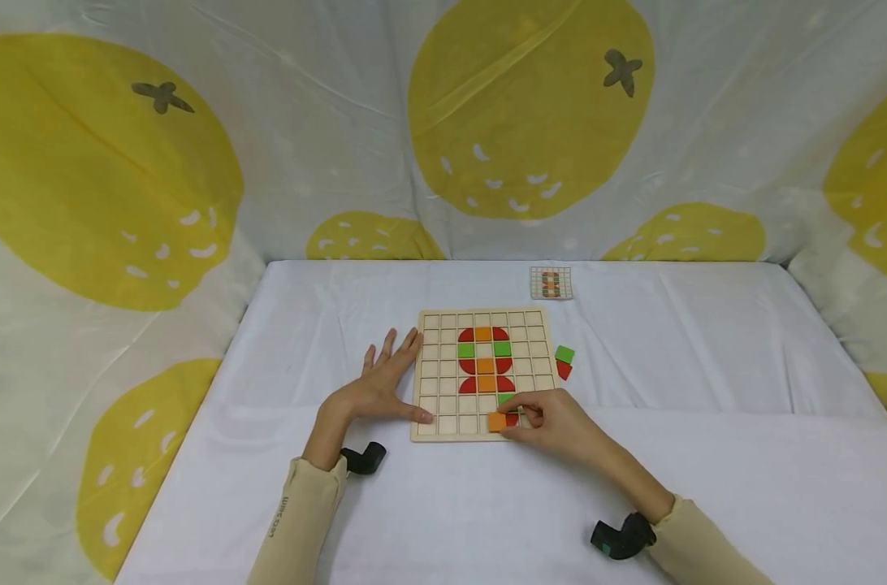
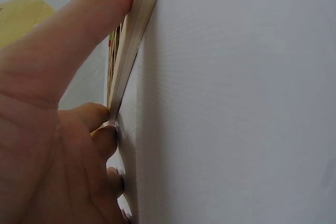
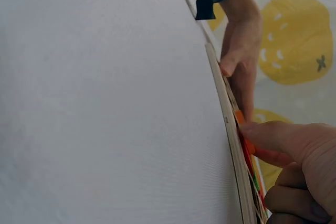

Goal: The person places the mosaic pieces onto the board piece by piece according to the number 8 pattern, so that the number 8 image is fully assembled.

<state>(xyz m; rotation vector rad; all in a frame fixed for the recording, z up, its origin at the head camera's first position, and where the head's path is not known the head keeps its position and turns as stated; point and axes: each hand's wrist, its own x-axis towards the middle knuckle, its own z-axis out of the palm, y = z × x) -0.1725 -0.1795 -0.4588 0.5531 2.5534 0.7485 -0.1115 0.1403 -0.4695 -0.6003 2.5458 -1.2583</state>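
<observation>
A wooden grid board [image 1: 448,404] lies on the white cloth, with red rounded pieces, green squares and orange squares set in its middle columns. My right hand [image 1: 564,422] pinches an orange square tile [image 1: 496,422] between thumb and fingers over the bottom row. Just right of that tile a red piece [image 1: 512,420] shows, with a green square [image 1: 507,400] above it, partly covered by my fingers. At the board's left side, my left hand [image 1: 374,394] spreads its fingers, thumb on the lower left corner and a fingertip at the upper left edge.
A loose green square [image 1: 564,354] and a red piece [image 1: 564,370] lie beside the board's right edge. Behind the board is a small pattern card [image 1: 551,283] with a similar coloured design. A lemon-print curtain [image 1: 341,146] encloses the table at the back and sides.
</observation>
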